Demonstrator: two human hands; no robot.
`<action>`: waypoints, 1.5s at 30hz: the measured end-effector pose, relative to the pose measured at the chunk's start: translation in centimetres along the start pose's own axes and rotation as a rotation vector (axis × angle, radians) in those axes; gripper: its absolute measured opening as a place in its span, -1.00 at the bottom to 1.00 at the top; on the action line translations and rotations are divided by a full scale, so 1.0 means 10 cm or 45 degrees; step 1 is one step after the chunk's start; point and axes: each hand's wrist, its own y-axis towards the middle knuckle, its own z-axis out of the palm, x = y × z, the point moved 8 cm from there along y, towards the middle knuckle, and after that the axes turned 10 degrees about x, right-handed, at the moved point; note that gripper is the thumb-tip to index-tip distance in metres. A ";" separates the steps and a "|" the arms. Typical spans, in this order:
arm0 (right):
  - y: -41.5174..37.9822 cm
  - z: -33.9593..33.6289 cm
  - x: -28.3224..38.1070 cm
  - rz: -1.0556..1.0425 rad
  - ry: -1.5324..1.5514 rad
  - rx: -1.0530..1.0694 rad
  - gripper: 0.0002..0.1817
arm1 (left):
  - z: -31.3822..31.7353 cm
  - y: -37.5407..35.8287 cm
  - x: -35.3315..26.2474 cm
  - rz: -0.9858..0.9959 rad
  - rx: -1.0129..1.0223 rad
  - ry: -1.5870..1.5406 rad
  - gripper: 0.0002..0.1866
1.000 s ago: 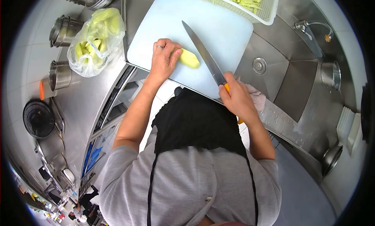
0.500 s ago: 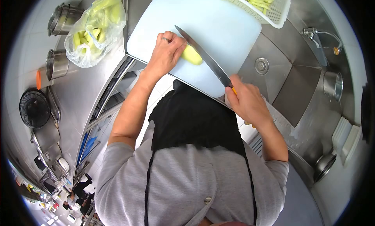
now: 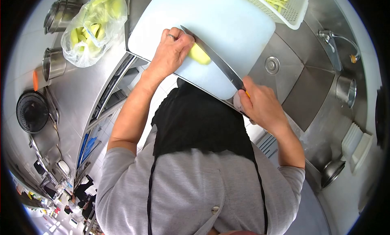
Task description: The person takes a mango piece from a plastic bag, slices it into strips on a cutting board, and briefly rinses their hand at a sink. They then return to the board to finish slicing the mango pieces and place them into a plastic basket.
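A pale yellow-green peeled vegetable piece point(image 3: 200, 55) lies on the white cutting board point(image 3: 221, 21). My left hand point(image 3: 172, 48) is closed over its far-left end, fingers curled and knuckles toward the blade. In my right hand point(image 3: 262, 103) is a long kitchen knife point(image 3: 217, 61), gripped by its yellow handle. The blade slants across the board along the right side of the piece, its tip pointing up and left past my left knuckles. My left fingertips are hidden under the hand.
A plastic bag point(image 3: 91, 40) of similar pale green pieces sits on the steel counter at left, beside metal pots point(image 3: 55, 63). A white perforated basket point(image 3: 298, 15) of cut strips overlaps the board's far-right corner. To the right is a steel sink point(image 3: 290, 68) with a tap point(image 3: 327, 36).
The view has shifted slightly. My left hand keeps its hold on the piece, and the knife stays beside it with its handle end a little farther right.
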 end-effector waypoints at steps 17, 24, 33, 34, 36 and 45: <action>0.26 0.22 -0.10 0.024 -0.038 0.006 -0.80 | 0.05 -0.14 0.05 0.070 -0.280 -0.021 -0.82; 0.42 0.31 -0.09 0.021 -0.093 -0.038 -0.81 | 0.07 -0.16 0.06 0.064 -0.282 -0.035 -0.81; 0.66 0.44 -0.06 0.045 -0.043 -0.044 -0.81 | 0.04 -0.18 0.04 0.098 -0.311 -0.037 -0.80; 0.69 0.45 -0.05 0.026 -0.033 -0.052 -0.81 | 0.04 -0.17 0.04 0.102 -0.310 -0.032 -0.80; 0.71 0.48 -0.05 -0.007 -0.027 -0.062 -0.81 | 0.02 -0.17 0.03 0.113 -0.315 -0.029 -0.80; 0.52 0.54 -0.11 0.006 -0.107 -0.053 -0.80 | 0.03 -0.19 0.01 0.115 -0.291 -0.034 -0.78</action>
